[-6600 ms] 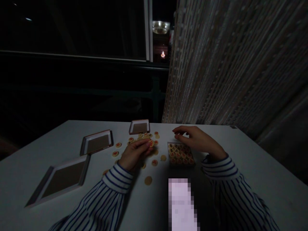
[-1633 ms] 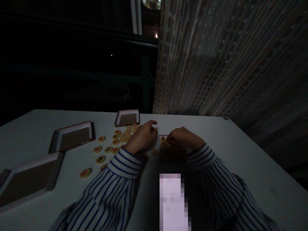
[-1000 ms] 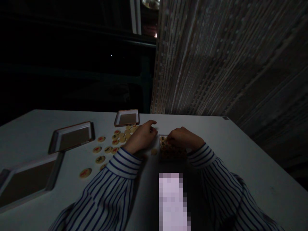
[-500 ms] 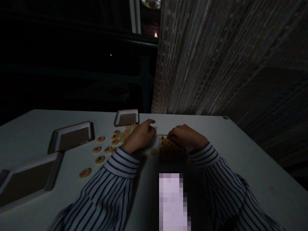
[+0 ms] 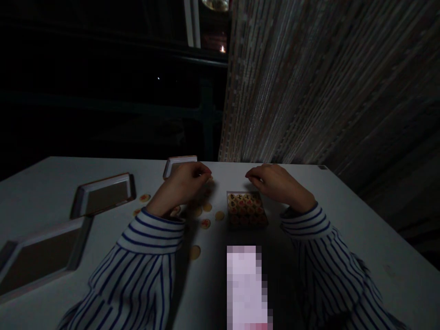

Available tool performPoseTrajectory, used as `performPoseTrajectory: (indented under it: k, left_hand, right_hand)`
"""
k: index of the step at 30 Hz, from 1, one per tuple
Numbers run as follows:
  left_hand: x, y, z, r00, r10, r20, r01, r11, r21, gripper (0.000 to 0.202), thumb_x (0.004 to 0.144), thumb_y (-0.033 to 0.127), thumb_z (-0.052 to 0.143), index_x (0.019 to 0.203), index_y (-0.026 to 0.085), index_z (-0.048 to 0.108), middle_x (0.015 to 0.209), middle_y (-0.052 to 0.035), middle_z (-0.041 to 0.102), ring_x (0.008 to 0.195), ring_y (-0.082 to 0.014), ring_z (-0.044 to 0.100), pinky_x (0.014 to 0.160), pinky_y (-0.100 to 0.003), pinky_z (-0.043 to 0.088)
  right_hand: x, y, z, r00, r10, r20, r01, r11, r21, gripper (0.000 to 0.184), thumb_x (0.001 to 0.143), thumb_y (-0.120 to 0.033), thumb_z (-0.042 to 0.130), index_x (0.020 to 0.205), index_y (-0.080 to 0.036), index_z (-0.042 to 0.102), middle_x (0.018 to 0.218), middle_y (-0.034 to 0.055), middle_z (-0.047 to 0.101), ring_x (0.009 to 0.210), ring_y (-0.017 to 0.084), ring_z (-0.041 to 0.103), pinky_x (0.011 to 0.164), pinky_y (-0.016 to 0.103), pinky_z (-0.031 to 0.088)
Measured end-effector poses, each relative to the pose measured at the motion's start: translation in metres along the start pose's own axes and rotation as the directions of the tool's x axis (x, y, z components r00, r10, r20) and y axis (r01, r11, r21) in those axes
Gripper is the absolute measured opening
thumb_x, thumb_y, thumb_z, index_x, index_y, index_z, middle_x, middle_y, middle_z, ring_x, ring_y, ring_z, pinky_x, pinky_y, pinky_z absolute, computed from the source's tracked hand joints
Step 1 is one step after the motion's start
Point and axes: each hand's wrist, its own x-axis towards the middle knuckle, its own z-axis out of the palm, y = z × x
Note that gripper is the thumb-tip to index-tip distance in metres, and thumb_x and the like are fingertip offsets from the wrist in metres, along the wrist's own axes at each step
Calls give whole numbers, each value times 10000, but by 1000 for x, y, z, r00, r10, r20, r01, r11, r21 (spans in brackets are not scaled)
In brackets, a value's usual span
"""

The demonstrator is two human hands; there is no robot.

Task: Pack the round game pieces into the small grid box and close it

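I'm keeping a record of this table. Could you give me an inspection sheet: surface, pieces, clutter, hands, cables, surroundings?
Surface: white table, dimly lit.
Pieces: some round loose pieces lie flat; others sit in rows in a small box.
Clutter: three shallow trays; a pixelated pale object.
Hands: left hand above loose pieces, grip unclear; right hand near the box's far right corner, nothing visible in it.
Cables: nothing seen.
Surroundings: strand curtain, dark window area.
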Motion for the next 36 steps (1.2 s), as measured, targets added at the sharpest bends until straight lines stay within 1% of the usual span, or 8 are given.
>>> performPoseTrajectory:
  k: [5, 9, 13, 17, 20, 26, 33, 36]
  left_hand:
    - [-3, 4, -11, 999, -25, -33, 25, 1000, -13, 255, 706, 366, 495, 760, 155, 629, 729, -37, 656, 680, -170, 590, 619, -259, 437]
    - [-3, 3, -12, 998, -48, -28, 47, 999, -26, 278, 701, 389, 501, 779, 155, 629, 734, -39, 658, 682, -173, 592, 617, -258, 445]
    - [-3, 1, -12, 999, -30, -39, 29, 999, -28, 286, 700, 392, 499, 787, 155, 632, 754, -44, 662, 705, -177, 598, 636, -261, 451]
    - [-3, 0, -15, 998, -34, -62, 33, 999, -14, 280, 696, 392, 494, 755, 158, 635, 704, -31, 655, 641, -161, 585, 580, -243, 436]
    - [-5, 0, -20, 996, -57, -73, 56, 998, -14, 276, 692, 394, 496, 737, 163, 638, 680, -27, 651, 621, -158, 581, 544, -232, 421]
    - [-8, -1, -33, 994, -59, -96, 57, 998, -18, 254, 681, 380, 503, 726, 168, 636, 689, -20, 651, 649, -159, 583, 562, -228, 419]
    - [-14, 0, -46, 990, -50, -134, 54, 998, 24, 262, 672, 416, 525, 695, 182, 638, 627, 6, 632, 575, -132, 551, 523, -211, 395]
    - [-17, 2, -50, 983, -90, -162, 99, 994, 49, 252, 666, 418, 528, 678, 189, 633, 549, 20, 596, 525, -123, 522, 493, -205, 384]
  right_hand:
    - [0, -3, -3, 1000, -8, -13, 8, 1000, -10, 275, 846, -197, 394, 980, -166, 632, 966, 62, 665, 883, 185, 597, 777, 289, 412]
    - [0, -4, -4, 1000, -4, -22, 4, 1000, -5, 278, 850, -200, 390, 984, -169, 632, 968, 63, 665, 883, 183, 598, 774, 289, 410]
    - [0, -5, -4, 1000, 5, -19, -5, 1000, -3, 276, 848, -199, 396, 985, -167, 633, 961, 64, 666, 883, 180, 598, 776, 286, 407]
    - [0, -5, -4, 1000, 7, -23, -7, 1000, 1, 274, 846, -196, 398, 980, -166, 635, 959, 64, 666, 880, 176, 599, 778, 282, 409]
    - [0, -6, -5, 999, -2, -49, 2, 1000, 13, 277, 848, -199, 395, 986, -165, 632, 973, 62, 664, 892, 177, 598, 797, 285, 412]
    - [-2, -13, -10, 993, -10, -115, 15, 999, 42, 279, 844, -200, 406, 1010, -160, 627, 991, 62, 661, 904, 183, 593, 808, 297, 421]
    - [2, -23, -21, 985, 12, -175, 4, 996, 91, 269, 837, -207, 421, 1000, -169, 633, 971, 53, 668, 885, 177, 597, 793, 295, 427]
    - [8, -30, -28, 980, 35, -195, -15, 995, 103, 280, 846, -222, 408, 1013, -173, 627, 964, 51, 669, 859, 173, 602, 757, 285, 432]
